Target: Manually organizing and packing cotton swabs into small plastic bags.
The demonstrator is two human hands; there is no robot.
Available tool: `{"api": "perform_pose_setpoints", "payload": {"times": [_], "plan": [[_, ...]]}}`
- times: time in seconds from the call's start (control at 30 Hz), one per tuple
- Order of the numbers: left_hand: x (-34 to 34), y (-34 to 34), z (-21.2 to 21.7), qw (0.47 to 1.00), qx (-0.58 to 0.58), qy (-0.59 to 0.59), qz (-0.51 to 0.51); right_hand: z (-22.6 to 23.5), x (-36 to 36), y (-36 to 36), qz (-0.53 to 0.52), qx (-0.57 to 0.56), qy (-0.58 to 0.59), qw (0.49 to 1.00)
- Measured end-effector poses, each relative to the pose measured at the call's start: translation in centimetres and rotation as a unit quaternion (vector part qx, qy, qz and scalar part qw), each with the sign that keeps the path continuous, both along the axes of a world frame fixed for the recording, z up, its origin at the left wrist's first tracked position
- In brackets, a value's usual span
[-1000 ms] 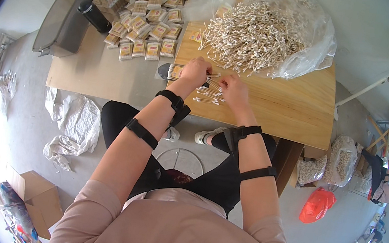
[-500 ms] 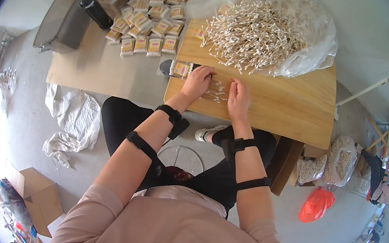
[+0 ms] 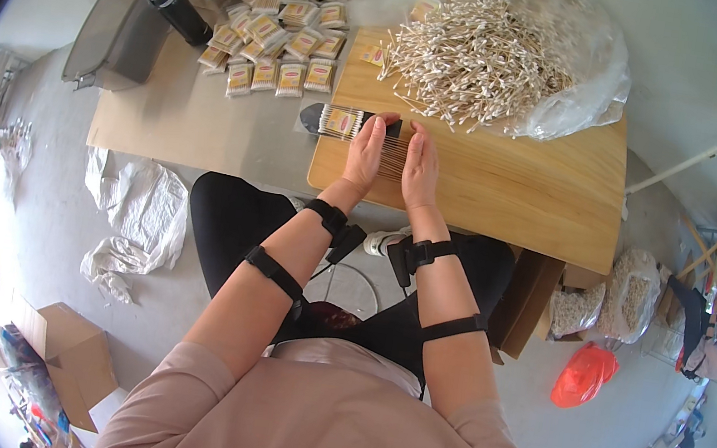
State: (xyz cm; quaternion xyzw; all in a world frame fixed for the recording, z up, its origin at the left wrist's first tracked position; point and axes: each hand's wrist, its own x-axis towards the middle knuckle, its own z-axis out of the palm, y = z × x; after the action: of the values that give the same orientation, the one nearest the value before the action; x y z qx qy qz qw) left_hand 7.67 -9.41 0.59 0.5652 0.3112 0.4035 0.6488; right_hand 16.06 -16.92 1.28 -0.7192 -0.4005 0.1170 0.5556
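Note:
Several loose cotton swabs (image 3: 393, 157) lie side by side on the wooden board, between my two hands. My left hand (image 3: 367, 152) stands on edge at their left ends with its fingers stretched out. Facing it, my right hand (image 3: 421, 167) is also straight-fingered, at their right ends. The palms hide the swab tips. Just left of my left hand, a clear packet of cotton swabs with a yellow label (image 3: 339, 121) rests on a dark flat piece with a rounded end (image 3: 309, 115). Part of that dark piece shows beyond my left fingertips.
A large heap of cotton swabs (image 3: 482, 63) spills from a clear plastic bag (image 3: 592, 92) on the wooden board (image 3: 510, 190). Many filled packets (image 3: 291, 79) are piled at the back left, near a black bottle (image 3: 177, 13) and a grey bin (image 3: 120, 26). A lamp arm (image 3: 691, 170) stands right.
My right hand has moved left toward my left hand, and the gap between them has narrowed. Both hands have straightened and turned on edge; the swabs now lie more evenly lined up.

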Motion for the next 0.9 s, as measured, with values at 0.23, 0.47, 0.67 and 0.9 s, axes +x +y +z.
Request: {"api": "perform_pose_setpoints", "payload": {"times": [0.23, 0.47, 0.67, 0.9], "plan": [[-2.0, -0.2, 2.1, 0.928, 0.295, 0.197, -0.111, -1.6, 2.6, -2.2, -0.066, 0.081, 0.187, 0.977], [-2.8, 0.6, 2.9, 0.811, 0.45, 0.336, -0.163, -0.9, 3.2, -4.4, -0.069, 0.039, 0.153, 0.985], [-2.3, 0.3, 1.4, 0.847, 0.419, 0.288, -0.151, 0.2, 2.0, -5.0, -0.008, -0.092, -0.164, 0.982], [-1.0, -1.6, 0.4, 0.835, 0.426, 0.341, -0.073, 0.6, 1.3, -4.4, 0.079, -0.236, -0.353, 0.902]]}}
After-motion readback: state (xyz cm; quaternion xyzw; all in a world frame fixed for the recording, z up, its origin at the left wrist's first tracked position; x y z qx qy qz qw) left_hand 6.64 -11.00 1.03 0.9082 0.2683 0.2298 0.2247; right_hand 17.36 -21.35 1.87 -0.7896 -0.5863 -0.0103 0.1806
